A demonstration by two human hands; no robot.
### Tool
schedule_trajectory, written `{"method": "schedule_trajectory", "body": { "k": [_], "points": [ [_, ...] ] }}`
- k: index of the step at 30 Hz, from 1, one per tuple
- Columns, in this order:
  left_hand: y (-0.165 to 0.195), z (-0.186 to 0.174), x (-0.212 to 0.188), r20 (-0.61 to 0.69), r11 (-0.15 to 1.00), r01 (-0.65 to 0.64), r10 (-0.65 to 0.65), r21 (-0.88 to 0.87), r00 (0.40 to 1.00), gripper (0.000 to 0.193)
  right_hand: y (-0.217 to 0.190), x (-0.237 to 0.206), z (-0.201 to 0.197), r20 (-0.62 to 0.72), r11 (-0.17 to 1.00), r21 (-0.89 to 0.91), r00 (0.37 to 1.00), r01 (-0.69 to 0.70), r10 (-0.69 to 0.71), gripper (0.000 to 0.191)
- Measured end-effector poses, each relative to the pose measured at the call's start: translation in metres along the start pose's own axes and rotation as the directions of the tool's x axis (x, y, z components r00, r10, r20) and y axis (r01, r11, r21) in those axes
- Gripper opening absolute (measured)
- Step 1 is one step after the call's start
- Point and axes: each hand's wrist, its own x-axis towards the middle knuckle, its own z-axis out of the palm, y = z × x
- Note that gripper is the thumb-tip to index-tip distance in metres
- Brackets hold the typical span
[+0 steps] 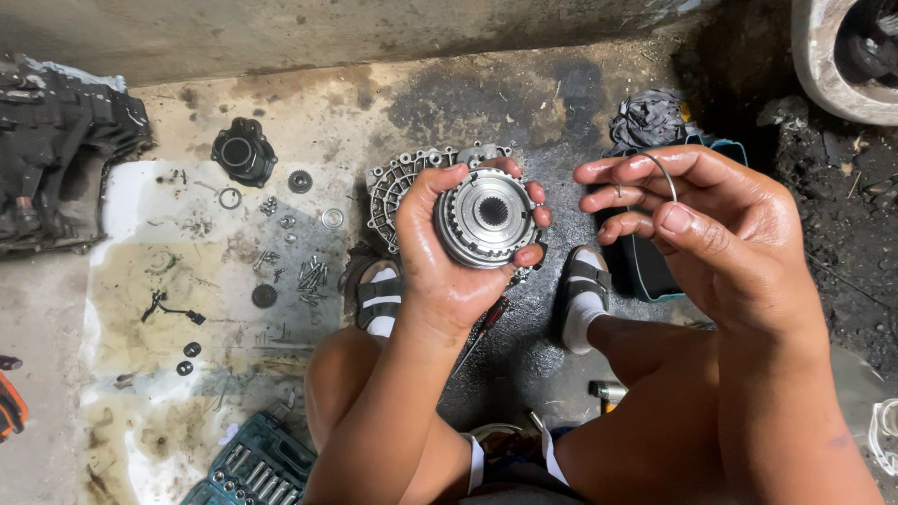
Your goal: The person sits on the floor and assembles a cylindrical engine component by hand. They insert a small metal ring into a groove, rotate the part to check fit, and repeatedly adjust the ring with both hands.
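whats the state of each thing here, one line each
left hand: closed around the hub, held up
hub: splined bore facing the camera
right hand: fingertips pinching the wire ring
wire ring: off the hub, held in the air
socket case: open on the floor

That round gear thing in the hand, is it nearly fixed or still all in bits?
Still in bits. Taken apart already: bolts and small rings lie spread on the sheet, with the metal cover on the floor. In hand: the left hand cups the gear hub; the right hand pinches a thin wire ring. Left: all those loose pieces.
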Motion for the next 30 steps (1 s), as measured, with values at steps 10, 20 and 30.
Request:
{"method": "schedule_trajectory", "body": {
  "k": [10, 20, 30],
  "points": [
    [-0.0026, -0.0010, 0.0010, 0.005, 1.000, 0.014, -0.014, 0.005, 1.000, 0.042, 0.0054, -0.0001, -0.0014, -0.082, 0.984, -0.177, 0.997, -0.024, 0.009, 0.023],
    [-0.0046, 0.0010, 0.0021, -0.018, 1.000, -0.001, 0.002, 0.028, 1.000, 0.041, 0.0032, -0.0022, 0.0033, 0.022, 0.936, -0.329, 0.992, 0.125, -0.124, 0.071],
    [-0.0059, 0.0008, 0.0026, 0.006, 1.000, 0.003, -0.003, 0.008, 1.000, 0.041, 0.0051, -0.0012, 0.0035, -0.083, 0.971, -0.240, 0.997, -0.018, -0.003, 0.059]
  ]
}}
